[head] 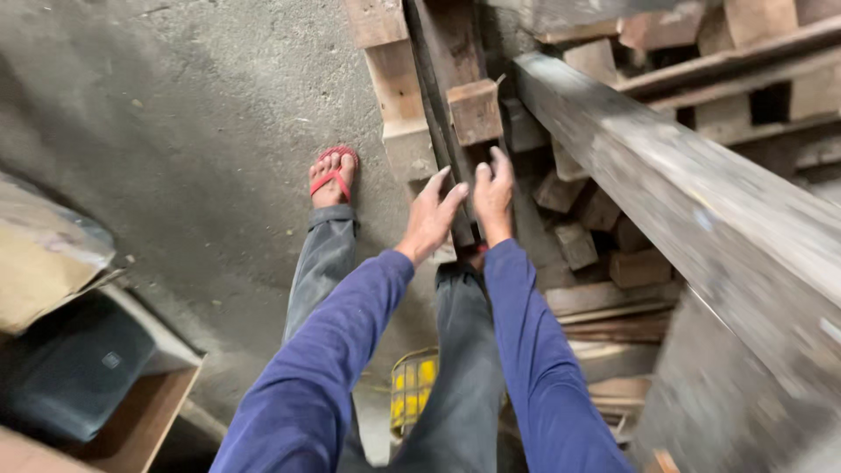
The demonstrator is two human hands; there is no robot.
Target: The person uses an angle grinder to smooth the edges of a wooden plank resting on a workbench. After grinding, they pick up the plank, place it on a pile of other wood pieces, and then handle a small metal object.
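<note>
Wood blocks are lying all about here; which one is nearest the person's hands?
The squarish block atop the long dark plank, just beyond the right hand. The other blocks lie heaped lower, right of the hands, under the grey beam.

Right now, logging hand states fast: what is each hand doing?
Left hand: open, fingers spread, holding nothing, reaching toward the dark wooden plank.
Right hand: open, fingers at the same plank, no closed grip visible.
</note>
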